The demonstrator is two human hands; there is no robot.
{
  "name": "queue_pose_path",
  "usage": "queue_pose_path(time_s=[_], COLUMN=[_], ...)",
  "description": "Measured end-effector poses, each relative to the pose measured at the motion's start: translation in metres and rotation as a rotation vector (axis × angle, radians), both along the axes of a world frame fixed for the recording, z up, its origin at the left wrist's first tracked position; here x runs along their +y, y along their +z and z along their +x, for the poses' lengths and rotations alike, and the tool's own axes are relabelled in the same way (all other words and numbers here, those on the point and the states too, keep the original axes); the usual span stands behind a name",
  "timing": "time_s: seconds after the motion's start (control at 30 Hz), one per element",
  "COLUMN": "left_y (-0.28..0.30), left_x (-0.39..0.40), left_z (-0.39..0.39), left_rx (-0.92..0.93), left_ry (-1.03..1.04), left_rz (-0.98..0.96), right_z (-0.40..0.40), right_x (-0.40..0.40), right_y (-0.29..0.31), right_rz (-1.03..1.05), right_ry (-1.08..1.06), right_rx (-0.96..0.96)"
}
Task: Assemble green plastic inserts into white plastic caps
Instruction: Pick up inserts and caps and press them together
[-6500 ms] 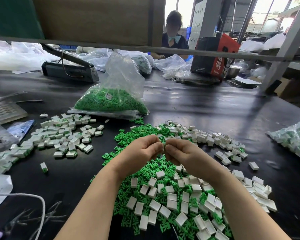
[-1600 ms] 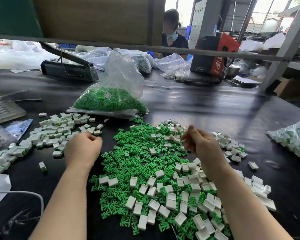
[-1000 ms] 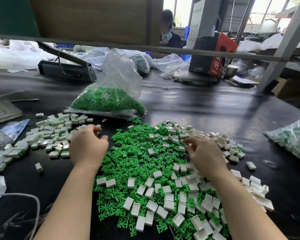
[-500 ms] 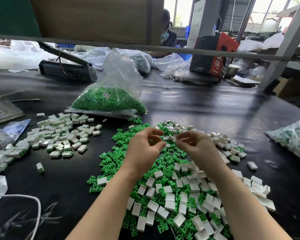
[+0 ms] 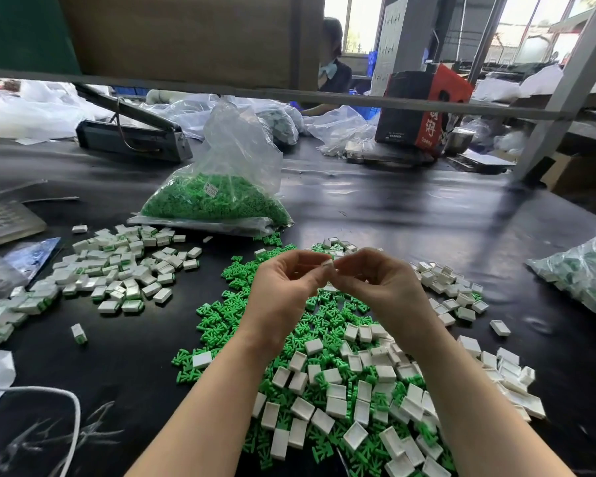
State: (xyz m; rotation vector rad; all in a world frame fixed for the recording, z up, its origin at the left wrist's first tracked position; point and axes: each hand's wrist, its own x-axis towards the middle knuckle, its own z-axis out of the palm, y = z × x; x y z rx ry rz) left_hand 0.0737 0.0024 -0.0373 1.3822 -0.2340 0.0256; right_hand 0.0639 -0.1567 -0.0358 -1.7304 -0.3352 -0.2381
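White Chinese characters, not legible, on red box (image 5: 430, 111)

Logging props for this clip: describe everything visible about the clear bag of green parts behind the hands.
The clear plastic bag lies on the black table, beyond the loose pile. Its lower part bulges with small green inserts; the empty upper film stands crumpled and open-looking. A small white label shows through the film. No hand touches it; a few loose green pieces lie at its right corner.
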Motion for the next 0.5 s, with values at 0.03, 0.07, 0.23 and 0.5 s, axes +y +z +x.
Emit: queue_pose_path(time_s=[0.03,0.07,0.23,0.5], left_y=[0.000,-0.001,0.002,0.005], left_x=[0.001,0.002,0.010,0.014], left_z=[0.001,0.001,0.003,0.003], left_rx=[0.020,0.051,0.252,0.313], left_ry=[-0.009,-0.026,-0.175,-0.252], left_rz=[-0.018,-0.048,-0.336,-0.508], right_z=[0.000,0.001,0.007,0.004], right_x=[0.001,0.002,-0.004,0.006], right_y=[0.000,0.000,-0.013,-0.017], right_rz=[0.006,0.008,-0.545,-1.045], right_ry=[-0.010,-0.032,-0.216,-0.158], right_rx=[-0.003,-0.005,0.033,0.090])
